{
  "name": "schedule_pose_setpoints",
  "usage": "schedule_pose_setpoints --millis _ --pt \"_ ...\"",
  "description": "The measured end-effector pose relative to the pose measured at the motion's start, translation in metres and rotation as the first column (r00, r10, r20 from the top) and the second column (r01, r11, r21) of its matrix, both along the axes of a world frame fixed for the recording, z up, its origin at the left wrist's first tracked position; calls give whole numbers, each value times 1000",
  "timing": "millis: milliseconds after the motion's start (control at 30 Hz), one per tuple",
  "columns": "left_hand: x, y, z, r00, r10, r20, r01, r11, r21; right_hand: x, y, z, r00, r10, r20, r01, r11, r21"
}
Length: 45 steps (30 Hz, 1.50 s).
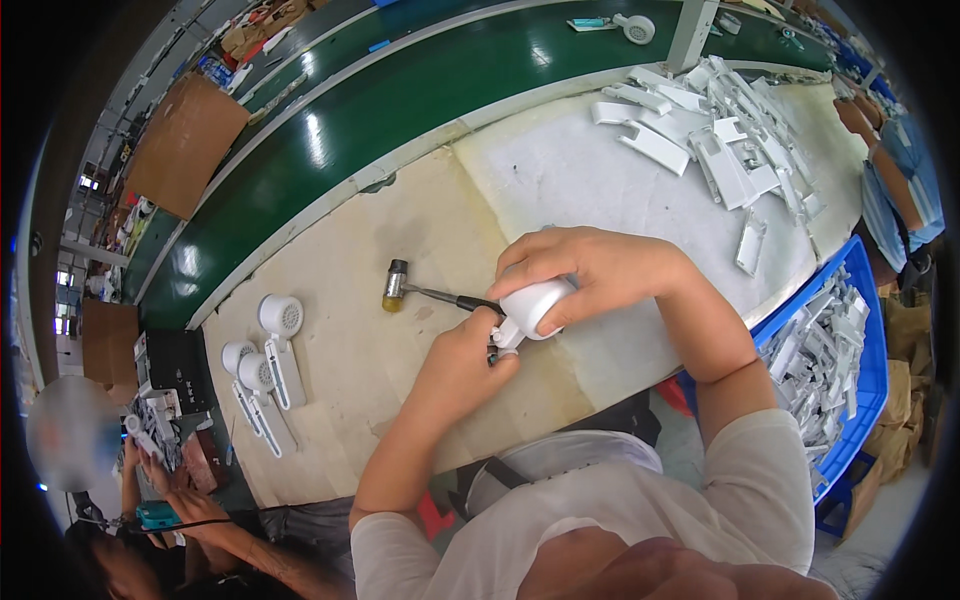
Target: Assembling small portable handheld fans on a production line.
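My right hand (605,268) curls over the smooth, dome-shaped head of a white round-headed part (537,306). Its narrow neck is pinched in the fingers of my left hand (458,365), just below and to the left. What kind of device it is I cannot make out, and my fingers hide some of the neck. Beyond my left hand a small mallet (396,288) lies on the table; it has a black and yellow head, and its dark handle points toward the white part.
Several round-headed white units with long handles (279,316) lie at the table's left. White plastic pieces (720,150) are heaped at the far right, above a blue bin (874,390) of similar pieces. A green conveyor (400,75) runs behind. Other people work at both sides.
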State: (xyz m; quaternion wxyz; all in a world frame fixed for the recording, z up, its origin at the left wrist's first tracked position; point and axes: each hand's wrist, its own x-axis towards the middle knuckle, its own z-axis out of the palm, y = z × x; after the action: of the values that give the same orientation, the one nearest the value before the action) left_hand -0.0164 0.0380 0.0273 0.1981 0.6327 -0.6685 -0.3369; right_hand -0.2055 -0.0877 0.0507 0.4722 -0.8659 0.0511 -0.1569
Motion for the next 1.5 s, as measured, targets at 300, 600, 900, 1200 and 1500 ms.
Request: schedule_pose_setpoints --millis 300,600,900,1200,1500 --pt "6 1 0 877 3 -480 118 968 222 -2 -9 2 997 3 -72 3 996 84" --pt "41 -25 -14 244 128 -961 -244 967 67 -98 -100 -70 300 -932 204 501 -28 -865" --pt "51 -24 -12 261 174 -950 -338 938 79 -79 -87 -54 278 -960 15 550 146 -823" --pt "42 -25 -27 -24 49 -998 -485 873 55 67 43 14 818 -413 400 574 618 -537" --pt "35 -19 -22 -109 -17 -994 -559 828 47 113 48 -1 785 -395 478 618 560 -552"
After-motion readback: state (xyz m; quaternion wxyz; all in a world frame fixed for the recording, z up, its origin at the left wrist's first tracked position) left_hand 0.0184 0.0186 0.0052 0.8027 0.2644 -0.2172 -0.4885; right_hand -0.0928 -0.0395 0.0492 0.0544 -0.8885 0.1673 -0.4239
